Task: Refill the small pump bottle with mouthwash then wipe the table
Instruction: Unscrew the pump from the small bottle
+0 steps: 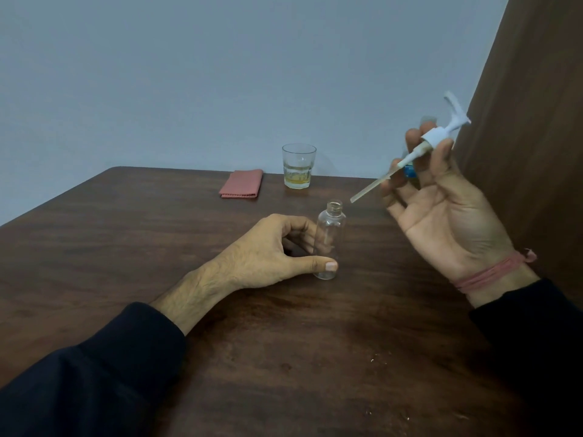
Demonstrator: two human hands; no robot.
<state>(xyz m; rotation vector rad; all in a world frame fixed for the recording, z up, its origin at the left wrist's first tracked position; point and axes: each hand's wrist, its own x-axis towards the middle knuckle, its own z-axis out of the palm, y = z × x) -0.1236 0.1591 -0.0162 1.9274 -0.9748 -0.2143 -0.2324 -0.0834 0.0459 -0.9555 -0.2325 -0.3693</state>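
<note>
Dark wooden table (126,247) under a grey wall: the left hand (268,247) grips the small clear plastic bottle (329,241) upright mid-table, neck open. Right hand (441,212) pinches the white pump head (437,137), tube slanting toward the neck. The glass of yellowish mouthwash (298,167) stands at the far edge, nearer the right hand.

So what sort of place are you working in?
Probably a plain room at home or in an office: a dark wooden table against a bare grey-blue wall, with a brown curtain at the right.
</note>
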